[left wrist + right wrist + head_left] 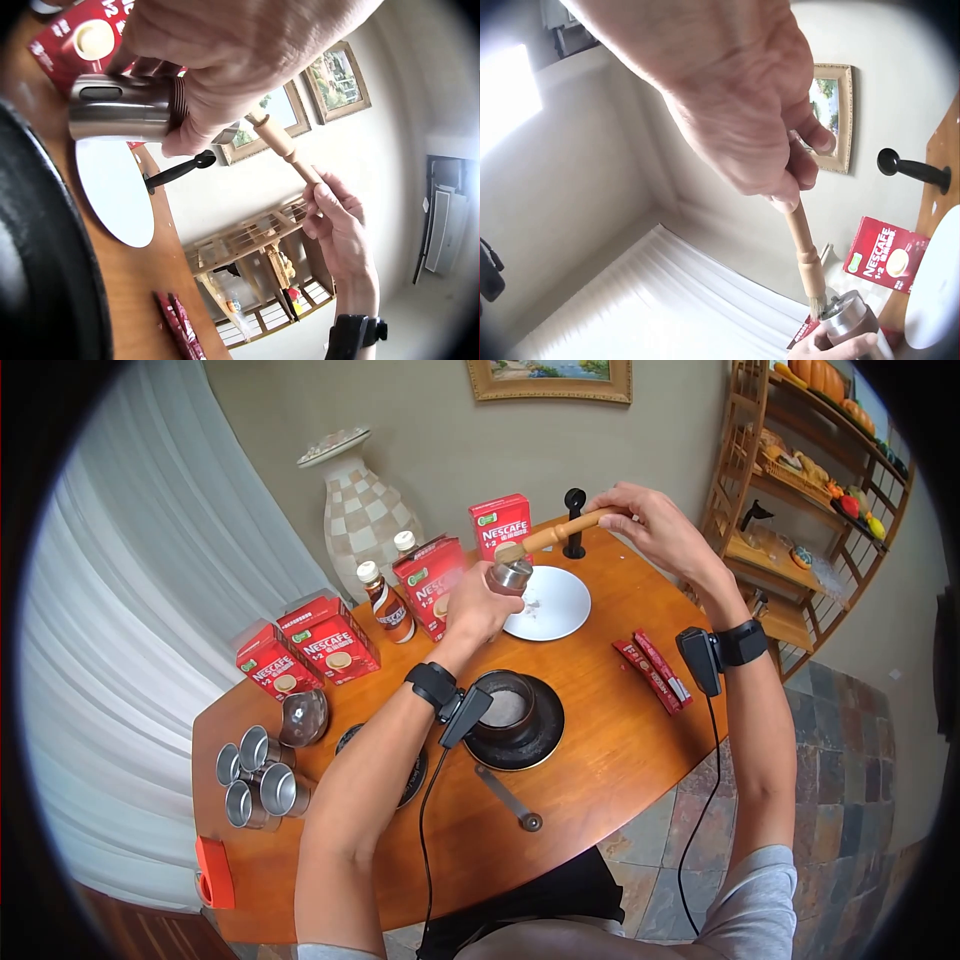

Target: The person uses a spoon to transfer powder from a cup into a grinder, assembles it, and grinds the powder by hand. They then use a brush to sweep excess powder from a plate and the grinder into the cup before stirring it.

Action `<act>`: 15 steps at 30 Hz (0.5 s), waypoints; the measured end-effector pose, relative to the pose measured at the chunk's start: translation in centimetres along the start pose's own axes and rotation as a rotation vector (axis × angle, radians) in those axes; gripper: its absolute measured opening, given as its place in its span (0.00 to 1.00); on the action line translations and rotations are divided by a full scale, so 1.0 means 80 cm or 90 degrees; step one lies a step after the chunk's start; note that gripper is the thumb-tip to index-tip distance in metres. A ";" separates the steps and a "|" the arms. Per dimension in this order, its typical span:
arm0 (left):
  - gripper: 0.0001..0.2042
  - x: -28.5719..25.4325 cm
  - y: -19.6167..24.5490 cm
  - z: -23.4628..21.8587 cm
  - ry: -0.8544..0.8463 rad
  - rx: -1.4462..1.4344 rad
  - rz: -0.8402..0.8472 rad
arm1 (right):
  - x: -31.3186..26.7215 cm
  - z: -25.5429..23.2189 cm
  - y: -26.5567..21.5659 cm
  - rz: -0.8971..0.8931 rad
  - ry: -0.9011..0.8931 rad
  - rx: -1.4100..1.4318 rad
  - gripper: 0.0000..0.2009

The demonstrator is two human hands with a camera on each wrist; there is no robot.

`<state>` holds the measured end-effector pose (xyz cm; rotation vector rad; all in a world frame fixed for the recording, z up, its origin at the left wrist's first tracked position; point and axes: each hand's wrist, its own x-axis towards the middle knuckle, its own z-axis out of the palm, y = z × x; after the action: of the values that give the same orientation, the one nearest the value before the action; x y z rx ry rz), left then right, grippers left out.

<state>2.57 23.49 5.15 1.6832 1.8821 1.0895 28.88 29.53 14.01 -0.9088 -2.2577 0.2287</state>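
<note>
My left hand (474,608) grips a steel hand coffee grinder body (124,112) with a brown band, tilted over the white plate (568,610). Its crank handle (508,798) lies apart on the table near the front. A brush (802,244) with a turned wooden handle is pinched near its far end by the fingers of my right hand (655,532). The brush's pale bristles are at the grinder's open top (846,313), as the right wrist view shows. A few pale crumbs lie on the plate.
A black bowl (530,730) on a dark saucer stands before me. Several red Nescafe boxes (330,640) and a brown-labelled bottle (388,605) line the back. Metal cups (283,790) stand left, red sachets (655,672) lie right, and a black scoop (574,525) stands behind the plate.
</note>
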 end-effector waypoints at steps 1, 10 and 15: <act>0.29 0.000 0.000 0.000 -0.001 -0.002 -0.004 | 0.003 0.001 0.002 0.003 -0.008 -0.018 0.12; 0.28 0.003 -0.004 0.004 0.001 -0.016 0.000 | 0.005 0.005 0.017 -0.044 0.051 -0.052 0.11; 0.26 0.007 -0.001 0.001 0.005 -0.018 -0.018 | -0.022 0.011 -0.012 -0.077 0.069 -0.014 0.11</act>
<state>2.46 24.01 5.16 1.6346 1.8805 1.1078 28.73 27.68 12.80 -0.7747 -2.2096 0.0980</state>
